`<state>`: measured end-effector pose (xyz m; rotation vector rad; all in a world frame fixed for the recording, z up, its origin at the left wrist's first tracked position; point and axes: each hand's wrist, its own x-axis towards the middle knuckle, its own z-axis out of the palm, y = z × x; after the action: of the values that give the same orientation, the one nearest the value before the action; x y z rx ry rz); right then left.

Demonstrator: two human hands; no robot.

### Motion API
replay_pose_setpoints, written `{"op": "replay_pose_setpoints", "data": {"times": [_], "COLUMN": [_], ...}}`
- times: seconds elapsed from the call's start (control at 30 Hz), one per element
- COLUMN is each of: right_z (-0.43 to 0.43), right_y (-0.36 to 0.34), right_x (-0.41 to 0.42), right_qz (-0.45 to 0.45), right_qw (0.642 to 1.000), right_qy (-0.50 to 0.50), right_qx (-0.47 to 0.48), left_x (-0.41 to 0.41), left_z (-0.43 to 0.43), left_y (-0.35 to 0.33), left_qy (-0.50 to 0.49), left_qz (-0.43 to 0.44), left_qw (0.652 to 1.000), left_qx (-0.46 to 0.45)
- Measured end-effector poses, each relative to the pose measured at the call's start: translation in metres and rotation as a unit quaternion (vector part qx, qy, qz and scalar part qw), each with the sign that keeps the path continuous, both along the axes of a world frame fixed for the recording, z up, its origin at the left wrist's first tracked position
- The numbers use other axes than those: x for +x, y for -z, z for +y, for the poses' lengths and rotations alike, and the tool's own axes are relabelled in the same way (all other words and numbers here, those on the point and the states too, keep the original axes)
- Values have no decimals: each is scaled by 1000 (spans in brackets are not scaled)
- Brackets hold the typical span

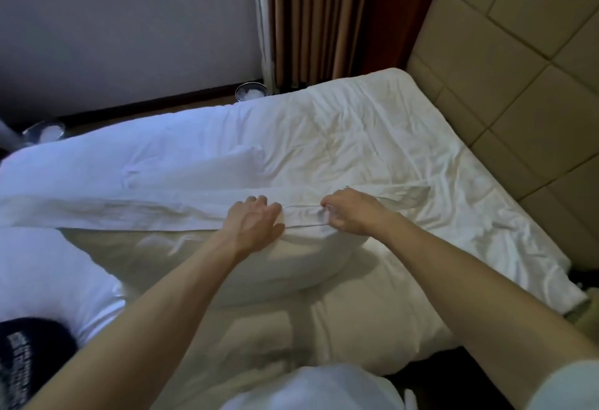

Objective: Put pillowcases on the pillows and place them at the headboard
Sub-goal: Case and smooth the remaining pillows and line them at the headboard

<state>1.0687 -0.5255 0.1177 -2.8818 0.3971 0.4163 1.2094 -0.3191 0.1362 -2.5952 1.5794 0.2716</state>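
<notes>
1. Pillow (291,257), plump, white, soft-filled, lies centre frame on the rumpled white bed sheet (372,137). Its long side runs 9 to 3 o'clock, well apart from the headboard.
2. White cotton pillowcase (155,212) covers it. The open end, with a flat hem band, sits along the pillow's 12 o'clock edge, and spare band trails off toward 9 o'clock.
3. Left hand (256,220): released, fingers spread, pressing flat on the hem band.
4. Right hand (348,213): just at 3 o'clock of the left hand, fingers curled, pinching a fold of the hem.
5. Step, as judged: closing the pillowcase mouth, since the pillow looks fully inside. Next move calls for tucking the loose band under and smoothing it. Then a two-handed lift toward 2 o'clock, without the mouth gaping.
6. Beige padded panelled headboard (505,79) fills 1 to 3 o'clock. No pillow is against it yet.
7. Containers: the pillowcase holds the pillow. Two round clear-rimmed vessels stand on the floor beyond the bed, one at 12 o'clock (251,91) and one at 10 o'clock (43,132). Each has something white inside; cannot tell what.
8. Rest: white soft bulk (48,273) at 8 o'clock, second pillow or duvet, cannot tell. Dark garment with pale lettering (29,357) at 7 o'clock. Brown pleated curtain (324,14) at 12 o'clock.
</notes>
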Motion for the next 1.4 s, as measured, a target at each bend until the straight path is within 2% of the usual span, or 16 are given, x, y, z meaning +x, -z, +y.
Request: {"op": "replay_pose_setpoints", "data": {"times": [0.13, 0.33, 0.43, 0.57, 0.67, 0.73, 0.93, 1.03, 1.1, 1.27, 1.4], "right_z": [-62, -140, -156, -162, -166, -161, -69, -18, -3, 4, 24], "right_y": [10, 21, 25, 24, 13, 4, -14, 0, 5, 13, 16], "right_x": [-23, -47, -60, -64, -58, -49, -3, 16, 23, 22, 25], "right_qz": [25, 85, 114, 98, 152, 156, 45, 11, 11, 58, 69], "right_qw": [999, 995, 993, 994, 987, 987, 991, 992, 995, 995, 994], "right_qy": [-6, 39, 40, 30, 11, -8, -116, -117, -95, -84, -81], "right_qx": [-23, -30, -13, -26, -43, -29, 43, 38, 23, 5, -33], "left_x": [-2, 6, 8, 8, 7, 6, 3, 6, 14, 50, 71], "left_z": [-37, -34, -30, -32, -35, -37, -32, -22, -8, 49, 80], "left_y": [11, 14, 14, 13, 13, 15, 18, 11, 5, -9, -17], "left_qy": [-54, -125, -151, -165, -153, -137, -114, -96, -84, -58, -35], "left_qz": [9, 44, 57, 53, 48, 28, 26, 48, 41, -52, -72], "left_qw": [998, 991, 987, 984, 985, 987, 992, 994, 995, 995, 992], "left_qx": [31, 20, 20, 48, 70, 77, 48, 33, 30, 60, 96]}}
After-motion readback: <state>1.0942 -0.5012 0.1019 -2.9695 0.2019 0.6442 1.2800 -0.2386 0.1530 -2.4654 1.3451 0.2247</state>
